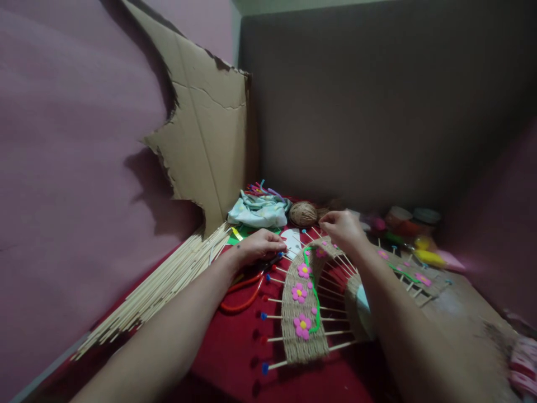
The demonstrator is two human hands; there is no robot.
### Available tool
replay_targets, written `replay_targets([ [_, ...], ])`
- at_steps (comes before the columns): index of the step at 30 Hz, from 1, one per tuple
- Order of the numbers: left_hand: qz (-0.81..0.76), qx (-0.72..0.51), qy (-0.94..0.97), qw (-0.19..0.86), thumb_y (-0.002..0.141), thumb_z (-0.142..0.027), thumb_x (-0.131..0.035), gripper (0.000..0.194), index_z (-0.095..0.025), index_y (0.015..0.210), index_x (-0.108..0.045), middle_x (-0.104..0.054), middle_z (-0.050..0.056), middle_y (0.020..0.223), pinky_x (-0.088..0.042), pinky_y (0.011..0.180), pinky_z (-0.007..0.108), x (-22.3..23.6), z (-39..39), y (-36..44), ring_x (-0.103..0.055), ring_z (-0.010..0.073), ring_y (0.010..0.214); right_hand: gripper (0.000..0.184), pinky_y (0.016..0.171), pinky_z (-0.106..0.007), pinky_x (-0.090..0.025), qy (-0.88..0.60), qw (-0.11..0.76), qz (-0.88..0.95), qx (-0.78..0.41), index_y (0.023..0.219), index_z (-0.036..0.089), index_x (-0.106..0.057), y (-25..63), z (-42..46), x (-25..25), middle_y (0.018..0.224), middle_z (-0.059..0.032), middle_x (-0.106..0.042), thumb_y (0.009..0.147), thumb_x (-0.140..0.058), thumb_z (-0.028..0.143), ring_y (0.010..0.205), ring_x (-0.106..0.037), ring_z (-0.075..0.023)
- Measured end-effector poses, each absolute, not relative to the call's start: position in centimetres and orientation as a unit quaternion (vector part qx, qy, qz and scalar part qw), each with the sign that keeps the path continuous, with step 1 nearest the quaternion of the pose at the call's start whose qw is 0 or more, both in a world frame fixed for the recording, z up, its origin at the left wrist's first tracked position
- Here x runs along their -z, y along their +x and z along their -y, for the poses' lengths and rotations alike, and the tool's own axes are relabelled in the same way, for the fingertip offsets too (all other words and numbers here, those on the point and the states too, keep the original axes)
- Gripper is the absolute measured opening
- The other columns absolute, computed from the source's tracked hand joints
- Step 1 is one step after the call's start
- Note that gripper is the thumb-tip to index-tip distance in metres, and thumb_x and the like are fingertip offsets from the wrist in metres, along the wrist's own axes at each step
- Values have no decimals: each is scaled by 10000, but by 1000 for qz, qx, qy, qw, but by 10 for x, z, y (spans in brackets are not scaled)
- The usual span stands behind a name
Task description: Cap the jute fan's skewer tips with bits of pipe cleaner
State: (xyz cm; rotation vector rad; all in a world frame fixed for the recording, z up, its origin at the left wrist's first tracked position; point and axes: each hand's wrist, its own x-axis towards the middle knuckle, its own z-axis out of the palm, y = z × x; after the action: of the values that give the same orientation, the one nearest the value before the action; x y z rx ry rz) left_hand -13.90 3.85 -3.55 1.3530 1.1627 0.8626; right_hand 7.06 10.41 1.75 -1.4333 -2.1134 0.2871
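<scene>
On the red cloth lies a curved, fan-shaped piece of woven twine (pixel 292 307) on thin wooden sticks with blue and red tips. Pink clay-like flowers (pixel 298 293) and a wavy green strip (pixel 318 313) decorate it. My left hand (pixel 262 246) is closed in a pinch by the tips at the upper left of the weave. Across the far end, my right hand (pixel 346 226) also pinches, just above a stick's end. Whatever lies between the fingers of either hand is too small to make out. Red-handled scissors (pixel 243 307) rest below my left wrist.
A bundle of bamboo sticks (pixel 155 291) runs along the left wall beside torn cardboard (pixel 205 129). Behind my hands are a pale cloth bundle (pixel 260 210) and a twine ball (pixel 302 214). A second decorated weave (pixel 436 285) and several small tubs (pixel 398 215) lie to the right.
</scene>
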Motion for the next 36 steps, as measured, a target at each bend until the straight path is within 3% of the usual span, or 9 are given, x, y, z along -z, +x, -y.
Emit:
replay_targets([
  [12, -494, -364, 593, 521, 787, -396, -568, 312, -90, 766, -629, -380, -56, 493, -142, 426, 217, 45, -41, -143, -257, 41, 424, 233, 566, -225, -398, -511, 394, 758, -97, 790, 151, -728, 92, -92, -48, 665, -47, -678, 693, -532, 230, 585, -582, -131],
  [19, -519, -350, 601, 496, 778, -405, -558, 311, -104, 714, -595, -397, -45, 501, -143, 442, 235, 47, -42, -141, -267, 55, 443, 239, 472, -209, -359, -532, 389, 740, -135, 754, 127, -711, 134, -99, -34, 567, -30, -633, 710, -522, 266, 436, -500, -96],
  [24, -517, -343, 603, 502, 781, -428, -552, 333, -102, 746, -611, -404, -44, 504, -137, 443, 234, 45, -41, -140, -268, 57, 443, 230, 460, -184, -374, -546, 305, 753, -206, 808, 113, -713, 121, -116, -23, 461, -11, -573, 711, -526, 206, 404, -521, -99],
  [27, -525, -343, 599, 498, 777, -421, -559, 322, -107, 728, -603, -403, -46, 489, -140, 440, 229, 42, -39, -139, -271, 57, 437, 272, 505, -180, -390, -548, 213, 788, -182, 873, 133, -719, 95, -130, -15, 535, -27, -619, 703, -507, 134, 454, -559, -101],
  [32, -531, -342, 596, 496, 774, -413, -560, 322, -137, 611, -535, -388, -50, 457, -176, 429, 216, 43, -35, -137, -290, 57, 416, 174, 458, -214, -368, -559, 146, 794, -188, 697, 109, -715, 59, -145, 0, 570, -84, -638, 640, -552, 119, 452, -562, -143],
  [36, -578, -322, 595, 455, 770, -409, -546, 284, -141, 692, -594, -496, -17, 519, -236, 423, 213, 40, -39, -145, -368, 75, 416, 147, 466, -212, -375, -573, 125, 787, -190, 674, 108, -707, 50, -146, 8, 593, -101, -646, 635, -566, 114, 481, -583, -151],
])
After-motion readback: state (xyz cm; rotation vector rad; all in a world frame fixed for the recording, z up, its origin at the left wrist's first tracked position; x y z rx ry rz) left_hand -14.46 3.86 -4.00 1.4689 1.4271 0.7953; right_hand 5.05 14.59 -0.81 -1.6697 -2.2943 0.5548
